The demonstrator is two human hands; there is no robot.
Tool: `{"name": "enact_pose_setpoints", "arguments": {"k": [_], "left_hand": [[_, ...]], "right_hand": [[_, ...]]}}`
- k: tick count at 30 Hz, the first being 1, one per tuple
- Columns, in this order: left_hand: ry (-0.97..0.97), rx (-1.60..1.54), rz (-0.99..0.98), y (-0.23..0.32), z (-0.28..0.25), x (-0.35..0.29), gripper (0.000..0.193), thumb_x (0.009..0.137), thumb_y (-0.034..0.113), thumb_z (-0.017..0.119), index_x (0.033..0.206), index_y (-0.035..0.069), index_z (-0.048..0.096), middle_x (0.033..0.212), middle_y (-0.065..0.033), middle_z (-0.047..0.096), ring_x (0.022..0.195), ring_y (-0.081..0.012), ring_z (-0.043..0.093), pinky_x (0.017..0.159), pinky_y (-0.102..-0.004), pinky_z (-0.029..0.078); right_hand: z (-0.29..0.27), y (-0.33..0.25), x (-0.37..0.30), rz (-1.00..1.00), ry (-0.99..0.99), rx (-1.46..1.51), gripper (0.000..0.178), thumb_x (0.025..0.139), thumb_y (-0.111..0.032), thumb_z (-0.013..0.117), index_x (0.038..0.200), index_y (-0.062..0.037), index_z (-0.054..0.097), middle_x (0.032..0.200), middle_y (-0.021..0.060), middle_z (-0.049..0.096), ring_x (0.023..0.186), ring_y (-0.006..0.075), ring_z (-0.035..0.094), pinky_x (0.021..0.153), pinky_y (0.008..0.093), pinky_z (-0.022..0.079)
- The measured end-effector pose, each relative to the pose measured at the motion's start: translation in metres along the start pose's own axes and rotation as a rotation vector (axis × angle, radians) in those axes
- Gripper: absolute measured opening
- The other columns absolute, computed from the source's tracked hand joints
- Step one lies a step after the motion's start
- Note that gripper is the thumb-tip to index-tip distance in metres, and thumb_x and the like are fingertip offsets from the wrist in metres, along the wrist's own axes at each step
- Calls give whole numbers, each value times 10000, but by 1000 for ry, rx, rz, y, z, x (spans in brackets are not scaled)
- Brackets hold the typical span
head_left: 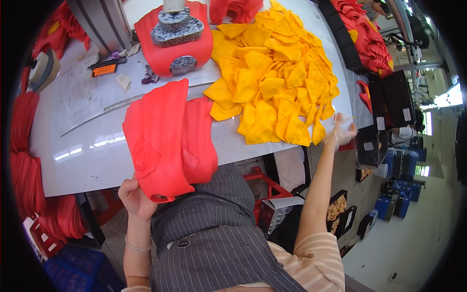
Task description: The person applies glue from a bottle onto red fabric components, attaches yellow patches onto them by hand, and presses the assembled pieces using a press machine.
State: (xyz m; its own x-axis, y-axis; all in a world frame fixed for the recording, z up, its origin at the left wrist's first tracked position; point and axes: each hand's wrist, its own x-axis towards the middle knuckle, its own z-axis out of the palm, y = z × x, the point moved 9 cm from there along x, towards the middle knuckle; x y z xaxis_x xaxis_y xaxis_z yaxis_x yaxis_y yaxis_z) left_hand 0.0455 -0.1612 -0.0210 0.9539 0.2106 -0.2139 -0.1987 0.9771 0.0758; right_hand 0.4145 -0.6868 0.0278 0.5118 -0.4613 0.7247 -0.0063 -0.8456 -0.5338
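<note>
My left hand (138, 198) pinches the lower edge of a soft, curved red moulded piece (160, 129), which is folded over on itself. Raised panels show on its surface, and it rests partly on the near table edge and against my apron. Far out to the right, my right hand (341, 132), in a thin translucent glove, is held past the table's edge. Its fingers are bent around a small, thin pale thing too fine to name. Beside that hand lies a large heap of flat yellow moulded pieces (277, 73).
At the back, another red piece (146, 41) sits under a speckled block (177, 31) on a post. A tape dispenser (44, 70) and an orange-and-black small box (104, 70) lie at left. Red pieces are stacked at far left (24, 180). Black bins (369, 146) stand right.
</note>
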Motion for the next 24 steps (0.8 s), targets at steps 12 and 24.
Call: {"name": "enact_pose_setpoints", "arguments": {"k": [12,24], "left_hand": [[167,360,66,-10,24,8,688,773,14,588,1414,-5,337,1389,-170,460,1295,-324,453,1094,-456,372],[169,540,128,-3,32,4,660,771,-41,631,1379,7,381,1335,-117,521,1254,-221,496,1070,-375,370]], "right_hand": [[-27,-379,-180,-1098,-997,399,649,621,-124,825,1216,-117,567,1156,81,558,1091,275,521,886,378,435],[-50,-397,-161,-879,-1166,548,425,746,-112,794,1098,-30,569,911,62,600,785,127,630,656,263,527]]}}
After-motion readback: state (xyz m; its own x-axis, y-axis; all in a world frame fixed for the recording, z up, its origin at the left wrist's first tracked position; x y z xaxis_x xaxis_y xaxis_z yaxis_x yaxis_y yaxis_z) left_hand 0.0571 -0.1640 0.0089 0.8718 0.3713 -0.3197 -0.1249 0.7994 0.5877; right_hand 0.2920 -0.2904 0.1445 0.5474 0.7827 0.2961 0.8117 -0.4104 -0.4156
